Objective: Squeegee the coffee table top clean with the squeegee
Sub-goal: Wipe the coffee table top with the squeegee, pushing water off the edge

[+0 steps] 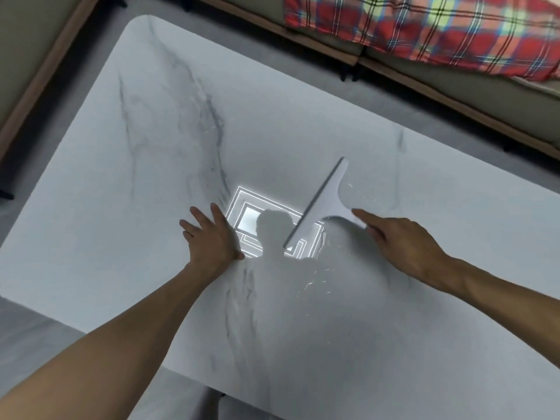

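Glossy veined marble-look table top, matt white plastic squeegee, plaid cloth.

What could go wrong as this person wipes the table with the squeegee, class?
1. The left hand lies flat on the table, close ahead of the squeegee blade, so it may block the stroke or leave prints.
2. The right hand holds only the handle's end; that grip might let the blade tilt and leave streaks.

A plaid blanket lies on the sofa.
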`<state>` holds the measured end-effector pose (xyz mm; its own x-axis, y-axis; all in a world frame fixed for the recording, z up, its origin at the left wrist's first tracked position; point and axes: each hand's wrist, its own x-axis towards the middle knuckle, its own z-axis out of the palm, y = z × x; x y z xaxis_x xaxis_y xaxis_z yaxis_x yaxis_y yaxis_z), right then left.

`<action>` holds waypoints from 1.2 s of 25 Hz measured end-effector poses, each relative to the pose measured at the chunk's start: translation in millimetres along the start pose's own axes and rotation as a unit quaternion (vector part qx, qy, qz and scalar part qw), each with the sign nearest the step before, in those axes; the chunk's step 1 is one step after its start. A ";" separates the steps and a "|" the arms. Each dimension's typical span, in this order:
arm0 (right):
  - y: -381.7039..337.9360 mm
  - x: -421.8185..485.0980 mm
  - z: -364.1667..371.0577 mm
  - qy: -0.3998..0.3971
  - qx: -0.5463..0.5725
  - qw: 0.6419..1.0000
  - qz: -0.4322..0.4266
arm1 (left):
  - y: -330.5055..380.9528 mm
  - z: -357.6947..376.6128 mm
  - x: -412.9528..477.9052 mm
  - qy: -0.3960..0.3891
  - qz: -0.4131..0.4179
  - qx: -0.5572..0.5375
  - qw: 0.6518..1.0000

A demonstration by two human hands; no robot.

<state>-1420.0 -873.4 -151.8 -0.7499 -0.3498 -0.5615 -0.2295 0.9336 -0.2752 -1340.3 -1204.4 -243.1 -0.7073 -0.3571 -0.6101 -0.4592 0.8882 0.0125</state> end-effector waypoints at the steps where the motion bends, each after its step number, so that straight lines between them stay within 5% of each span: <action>1: 3.7 -3.8 -7.6 0.004 -0.002 1.000 0.000 | -2.0 -2.1 -1.5 0.026 0.008 -0.009 1.000; 4: -12.6 31.9 -34.0 0.072 0.080 0.994 -0.012 | -10.8 -17.0 2.3 0.108 -0.003 -0.050 0.993; 12: -168.5 254.5 -70.2 0.120 0.366 0.913 0.133 | -43.8 -38.7 63.0 0.014 -0.076 -0.125 0.989; 17: -213.6 255.9 -42.8 0.129 0.208 0.967 0.068 | -44.2 -44.2 63.0 0.007 -0.063 -0.124 0.990; 23: -151.2 201.3 -23.4 0.055 0.058 0.991 -0.109 | -42.5 -48.4 61.1 -0.003 -0.062 -0.106 0.992; 30: -30.7 122.7 -14.1 0.040 -0.008 0.997 -0.072 | -40.5 -43.6 63.0 0.006 -0.072 -0.082 0.994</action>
<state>-1513.8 -943.9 -201.3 -0.7558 -0.4728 -0.4530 -0.3471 0.8759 -0.3352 -1389.7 -1275.4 -247.4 -0.6338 -0.4805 -0.6062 -0.6363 0.7694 0.0555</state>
